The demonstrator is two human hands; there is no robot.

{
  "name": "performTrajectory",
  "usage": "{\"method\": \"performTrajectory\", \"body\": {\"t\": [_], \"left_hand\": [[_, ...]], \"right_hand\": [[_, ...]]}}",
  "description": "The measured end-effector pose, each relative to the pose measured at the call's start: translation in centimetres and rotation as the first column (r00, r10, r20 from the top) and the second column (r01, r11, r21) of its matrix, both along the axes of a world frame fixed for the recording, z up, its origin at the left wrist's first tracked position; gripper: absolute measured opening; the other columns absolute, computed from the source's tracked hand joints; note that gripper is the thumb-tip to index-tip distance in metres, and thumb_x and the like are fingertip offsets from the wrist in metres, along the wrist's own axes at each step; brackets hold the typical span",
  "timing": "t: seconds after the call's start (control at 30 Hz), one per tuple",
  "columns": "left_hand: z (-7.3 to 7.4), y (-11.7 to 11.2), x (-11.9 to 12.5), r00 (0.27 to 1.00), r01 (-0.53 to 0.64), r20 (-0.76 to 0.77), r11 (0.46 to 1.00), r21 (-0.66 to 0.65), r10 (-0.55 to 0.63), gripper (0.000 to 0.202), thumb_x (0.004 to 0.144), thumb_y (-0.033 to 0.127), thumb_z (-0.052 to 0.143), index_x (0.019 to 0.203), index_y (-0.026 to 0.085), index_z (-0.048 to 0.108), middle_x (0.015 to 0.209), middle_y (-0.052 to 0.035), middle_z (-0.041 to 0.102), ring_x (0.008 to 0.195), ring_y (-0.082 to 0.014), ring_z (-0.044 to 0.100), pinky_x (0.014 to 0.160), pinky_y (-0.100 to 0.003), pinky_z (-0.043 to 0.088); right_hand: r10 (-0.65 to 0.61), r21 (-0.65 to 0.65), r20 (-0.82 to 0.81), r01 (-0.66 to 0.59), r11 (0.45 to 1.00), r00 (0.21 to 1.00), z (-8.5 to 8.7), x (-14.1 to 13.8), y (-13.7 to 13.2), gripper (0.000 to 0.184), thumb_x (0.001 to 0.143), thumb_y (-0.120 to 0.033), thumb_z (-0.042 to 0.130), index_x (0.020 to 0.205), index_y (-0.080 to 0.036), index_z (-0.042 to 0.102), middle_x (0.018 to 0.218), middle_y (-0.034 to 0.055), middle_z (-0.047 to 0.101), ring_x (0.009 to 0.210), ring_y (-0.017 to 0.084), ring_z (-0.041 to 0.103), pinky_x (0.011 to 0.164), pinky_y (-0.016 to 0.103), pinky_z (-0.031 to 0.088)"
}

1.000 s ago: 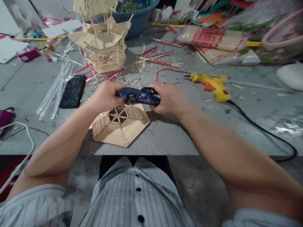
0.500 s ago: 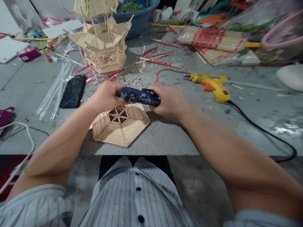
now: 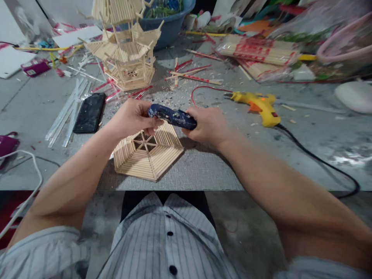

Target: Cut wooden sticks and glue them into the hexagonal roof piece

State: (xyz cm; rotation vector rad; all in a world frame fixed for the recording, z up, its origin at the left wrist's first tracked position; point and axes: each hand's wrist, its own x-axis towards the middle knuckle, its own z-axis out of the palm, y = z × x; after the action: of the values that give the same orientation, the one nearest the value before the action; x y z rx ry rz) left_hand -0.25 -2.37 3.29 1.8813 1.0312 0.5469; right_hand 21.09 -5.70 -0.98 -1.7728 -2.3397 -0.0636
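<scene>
Since the earlier frame, the dark blue hand tool (image 3: 176, 117) has turned a bit and looks thinner, and the left thumb has slid out to the right, just under it. The six-sided stick piece (image 3: 151, 164) has stayed where it was, flat on the table (image 3: 209, 170) close to the near edge, left of the middle.

Both hands are at the tool, one at each end, above the far side of the stick piece. The right hand (image 3: 207, 122) is wrapped tight around the right end. The left hand (image 3: 130, 116) has its fingers curled at the left end, but I cannot tell if they grip the tool or something small beside it.

A black phone (image 3: 90, 112) lies left of the left hand, next to some clear glue sticks (image 3: 65, 110). To the right of the right hand, a yellow glue gun (image 3: 266, 108) lies on its side, toward the table's right edge. Farther back, toward the table's far edge, a stick tower (image 3: 132, 52) stands upright in front of a blue tub (image 3: 171, 33).
</scene>
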Motion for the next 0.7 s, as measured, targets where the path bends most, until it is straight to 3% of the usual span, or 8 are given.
{"method": "performTrajectory", "body": {"t": [0.17, 0.3, 0.4, 0.5, 0.7], "left_hand": [[0.1, 0.2, -0.3, 0.997, -0.006, -0.073, 1.0, -0.028, 0.004, 0.01, 0.077, 0.02, 0.064, 0.073, 0.013, 0.059, 0.059, 0.0006, 0.06, 0.053, -0.0072, 0.059, 0.056, -0.019, 0.048], [0.6, 0.2, -0.5, 0.969, 0.036, -0.241, 0.994, -0.107, -0.061, 0.013, 0.077, 0.024, 0.061, 0.072, 0.013, 0.063, 0.061, -0.0013, 0.062, 0.049, -0.0066, 0.055, 0.052, -0.02, 0.042], [1.0, 0.1, -0.6, 0.902, 0.119, -0.39, 0.976, -0.183, -0.183, 0.019, 0.078, 0.03, 0.059, 0.07, 0.013, 0.064, 0.059, -0.0013, 0.061, 0.044, -0.005, 0.047, 0.05, -0.021, 0.037], [1.2, 0.1, -0.6, 0.81, 0.211, -0.521, 0.962, -0.171, -0.27, 0.028, 0.077, 0.037, 0.06, 0.064, 0.013, 0.064, 0.055, -0.0012, 0.06, 0.046, -0.0056, 0.044, 0.052, -0.022, 0.034], [1.1, -0.1, -0.2, 0.697, 0.255, -0.652, 0.953, -0.162, -0.297, 0.024, 0.074, 0.033, 0.06, 0.062, 0.014, 0.068, 0.052, -0.0008, 0.059, 0.051, -0.0088, 0.046, 0.057, -0.024, 0.031]], "right_hand": [[-0.082, 0.043, -0.051, 0.084, 0.996, 0.995, -0.2, 0.3, 0.8, 0.045, 0.075, -0.037, 0.058, 0.117, -0.021, 0.058, 0.097, 0.0115, 0.069, 0.087, 0.031, 0.063, 0.068, 0.039, 0.043], [-0.166, 0.058, -0.12, 0.174, 0.983, 0.979, -0.9, 1.5, 1.8, 0.061, 0.08, -0.05, 0.055, 0.129, -0.013, 0.049, 0.113, 0.0205, 0.063, 0.099, 0.036, 0.06, 0.079, 0.047, 0.043], [-0.181, 0.013, -0.083, 0.183, 0.983, 0.98, -1.4, 2.1, 2.3, 0.068, 0.079, -0.057, 0.056, 0.129, -0.011, 0.049, 0.116, 0.023, 0.062, 0.104, 0.039, 0.057, 0.086, 0.051, 0.039], [-0.168, -0.019, -0.043, 0.167, 0.986, 0.985, -1.6, 2.0, 2.4, 0.067, 0.079, -0.058, 0.057, 0.127, -0.012, 0.051, 0.112, 0.0227, 0.063, 0.106, 0.039, 0.056, 0.089, 0.052, 0.036], [-0.152, -0.054, -0.035, 0.15, 0.987, 0.988, -1.6, 1.7, 2.3, 0.07, 0.078, -0.06, 0.057, 0.129, -0.013, 0.049, 0.113, 0.0221, 0.061, 0.108, 0.04, 0.054, 0.092, 0.055, 0.034]]}}
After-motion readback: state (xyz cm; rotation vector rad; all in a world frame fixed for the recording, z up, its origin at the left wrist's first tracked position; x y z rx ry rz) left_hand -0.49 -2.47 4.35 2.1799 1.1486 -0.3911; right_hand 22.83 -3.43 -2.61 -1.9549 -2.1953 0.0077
